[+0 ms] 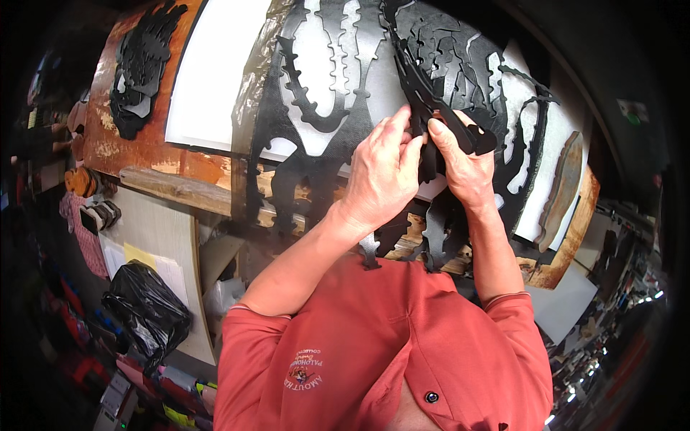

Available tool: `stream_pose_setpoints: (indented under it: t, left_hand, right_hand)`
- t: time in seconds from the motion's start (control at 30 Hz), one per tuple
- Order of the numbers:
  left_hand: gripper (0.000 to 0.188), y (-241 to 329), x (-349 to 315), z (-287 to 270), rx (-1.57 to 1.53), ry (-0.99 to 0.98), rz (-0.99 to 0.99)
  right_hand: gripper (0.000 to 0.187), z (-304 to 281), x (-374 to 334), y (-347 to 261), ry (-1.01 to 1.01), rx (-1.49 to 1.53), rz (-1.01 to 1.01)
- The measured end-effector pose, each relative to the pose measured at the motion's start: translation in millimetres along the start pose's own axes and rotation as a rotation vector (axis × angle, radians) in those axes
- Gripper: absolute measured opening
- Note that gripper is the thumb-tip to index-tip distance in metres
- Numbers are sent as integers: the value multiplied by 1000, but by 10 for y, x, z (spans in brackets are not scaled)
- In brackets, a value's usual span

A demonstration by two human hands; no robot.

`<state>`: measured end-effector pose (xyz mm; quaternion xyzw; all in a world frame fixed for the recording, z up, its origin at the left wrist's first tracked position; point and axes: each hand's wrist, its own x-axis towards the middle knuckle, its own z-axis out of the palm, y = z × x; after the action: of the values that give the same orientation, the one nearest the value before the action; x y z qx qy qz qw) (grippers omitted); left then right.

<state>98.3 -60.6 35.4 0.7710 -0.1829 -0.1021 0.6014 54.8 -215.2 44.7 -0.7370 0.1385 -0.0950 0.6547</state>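
Both hands meet over the bench, around a bundle of thin black cut pieces (417, 86) that look like leather. My left hand (384, 169) pinches the bundle's near part from the left, thumb and fingers pressed together. On the right, my right hand (467, 165) is closed round the same pieces, its thumb lying on top; one rounded end sticks out past its fingers. Beneath the hands lies a black sheet (309, 161) with notched cut-outs, parts of it hanging over the bench's near edge. More black scraps (453, 50) lie beyond my right hand.
White boards (208, 79) cover part of the worn wooden bench (190, 164). A heap of black scraps (144, 72) sits at the far left. At the right rests a long curved grey-brown piece (560, 190). A black plastic bag (147, 309) is below, left of me.
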Motion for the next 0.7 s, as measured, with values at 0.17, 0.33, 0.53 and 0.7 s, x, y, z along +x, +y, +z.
stream_pose_setpoints:
  t: [0.17,0.33,0.53,0.7]
  left_hand:
    - [32,-112,25,-10,11,130,86]
    - [26,-184,66,-93,-114,72,-170]
    - [19,-118,100,-262,-510,45,-264]
    - [18,-39,72,-231,-498,31,-222]
  right_hand:
    - [22,17,-43,-52,44,-76,-41]
    - [22,-141,145,-332,154,-382,-143]
    - [14,-443,498,-577,404,-799,-706]
    - [32,-59,277,-229,-152,-913,-732]
